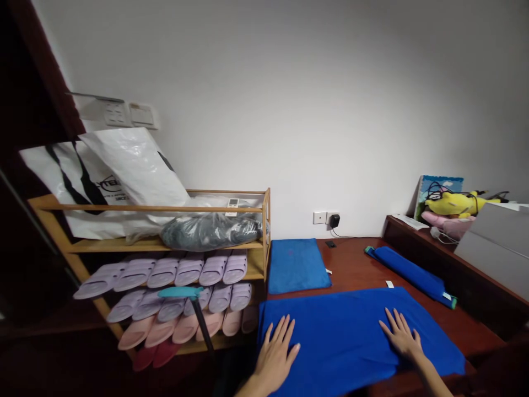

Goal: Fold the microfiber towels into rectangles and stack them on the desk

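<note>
A large blue towel [343, 336] lies spread flat on a dark red wooden surface [355, 264] in front of me. My left hand [276, 353] rests flat on the towel's left edge, fingers stretched out and slightly apart. My right hand [401, 333] lies palm down on the towel's right part, fingers spread. Neither hand holds anything. Behind the towel lies a smaller folded blue towel [295, 264], and a rolled blue towel [413, 274] lies at the right.
A wooden shoe rack [264, 231] at the left holds several lilac and pink slippers [190, 286], plastic bags on top. A teal-headed pole [190, 300] stands before it. A wall socket with charger [333, 219] is behind. A yellow plush toy [454, 204] and grey box [496, 242] sit right.
</note>
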